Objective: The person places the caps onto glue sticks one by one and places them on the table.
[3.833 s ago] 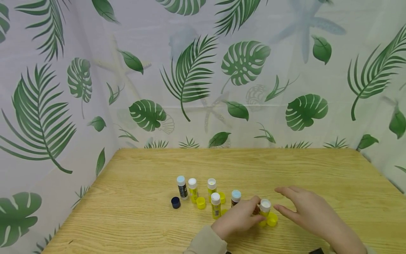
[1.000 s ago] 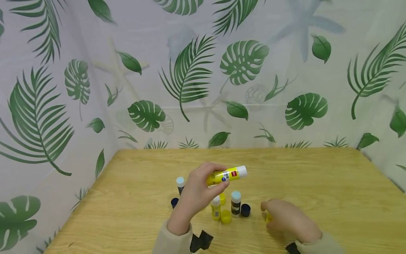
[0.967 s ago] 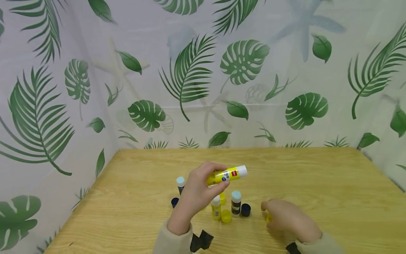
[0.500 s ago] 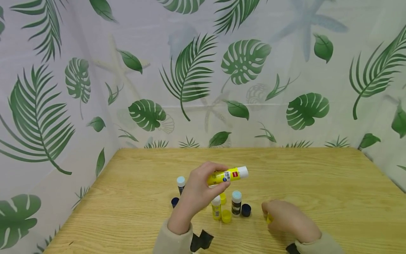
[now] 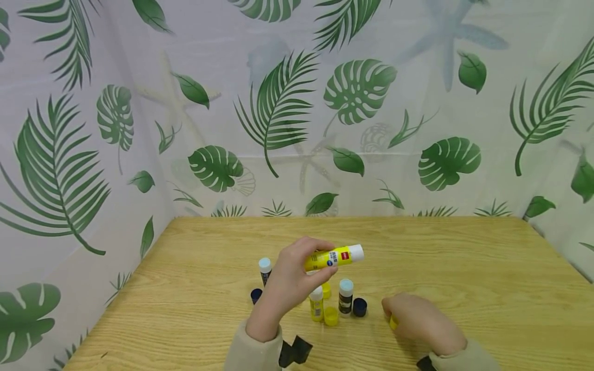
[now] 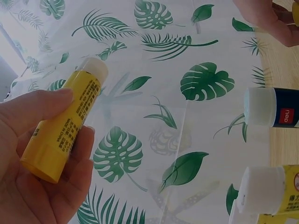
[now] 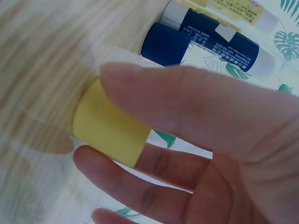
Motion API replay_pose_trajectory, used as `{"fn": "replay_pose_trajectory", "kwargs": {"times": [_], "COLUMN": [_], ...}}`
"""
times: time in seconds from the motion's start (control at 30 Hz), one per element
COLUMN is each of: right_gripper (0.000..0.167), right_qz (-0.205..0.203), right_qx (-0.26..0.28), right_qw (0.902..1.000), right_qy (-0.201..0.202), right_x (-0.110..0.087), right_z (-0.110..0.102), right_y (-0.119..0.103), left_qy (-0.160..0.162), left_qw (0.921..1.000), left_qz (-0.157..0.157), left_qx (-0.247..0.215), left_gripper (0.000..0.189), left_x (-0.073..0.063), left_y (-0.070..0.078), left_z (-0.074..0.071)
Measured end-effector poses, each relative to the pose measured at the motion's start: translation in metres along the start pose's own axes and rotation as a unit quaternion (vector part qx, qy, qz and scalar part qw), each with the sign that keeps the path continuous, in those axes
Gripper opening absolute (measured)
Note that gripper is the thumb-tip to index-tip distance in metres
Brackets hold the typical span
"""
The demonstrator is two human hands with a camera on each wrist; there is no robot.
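Note:
My left hand holds a yellow glue stick above the table, lying nearly level with its white end to the right. In the left wrist view the thumb and fingers wrap the glue stick, its printed side facing the camera. Lower down on the right, my right hand pinches a yellow cap between thumb and fingers at the tabletop. Most of that cap is covered by the hand in the head view. A dark blue glue stick stands upright between the hands.
A dark blue cap sits beside the standing dark stick. Left of it are a yellow glue stick and yellow caps. Another dark stick and cap are partly behind my left arm. Leaf-printed cloth borders the wooden table.
Since the earliest frame, my left hand has lifted the yellow glue stick off the table, up and left. My right hand, then spread, has taken hold of the yellow cap. The last second shows almost no movement.

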State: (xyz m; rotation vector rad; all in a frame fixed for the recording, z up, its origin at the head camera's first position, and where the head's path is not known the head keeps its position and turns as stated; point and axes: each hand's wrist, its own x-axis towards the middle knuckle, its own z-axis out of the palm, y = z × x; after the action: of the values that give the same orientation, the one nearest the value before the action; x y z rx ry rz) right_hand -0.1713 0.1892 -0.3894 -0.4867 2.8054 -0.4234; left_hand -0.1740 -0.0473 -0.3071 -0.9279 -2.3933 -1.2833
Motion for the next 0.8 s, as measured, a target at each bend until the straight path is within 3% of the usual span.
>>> {"fn": "replay_pose_trajectory", "kwargs": {"times": [0.23, 0.6, 0.8], "right_gripper": [0.026, 0.026, 0.027], "right_qz": [0.016, 0.005, -0.011], "right_qx": [0.008, -0.004, 0.009], "right_qw": [0.9998, 0.9998, 0.9994], "right_qy": [-0.012, 0.019, 0.033], "right_x": [0.0, 0.001, -0.001], "right_z": [0.001, 0.0, -0.011], "right_y": [0.0, -0.002, -0.006], "left_qy": [-0.003, -0.009, -0.011], "left_qw": [1.0, 0.9999, 0.9999], "left_qz": [0.001, -0.004, -0.004], "left_qx": [0.007, 0.01, 0.01], "left_gripper": [0.027, 0.027, 0.027], "left_x": [0.0, 0.001, 0.001], "left_y": [-0.002, -0.004, -0.004], "left_z": [0.002, 0.002, 0.002]}}
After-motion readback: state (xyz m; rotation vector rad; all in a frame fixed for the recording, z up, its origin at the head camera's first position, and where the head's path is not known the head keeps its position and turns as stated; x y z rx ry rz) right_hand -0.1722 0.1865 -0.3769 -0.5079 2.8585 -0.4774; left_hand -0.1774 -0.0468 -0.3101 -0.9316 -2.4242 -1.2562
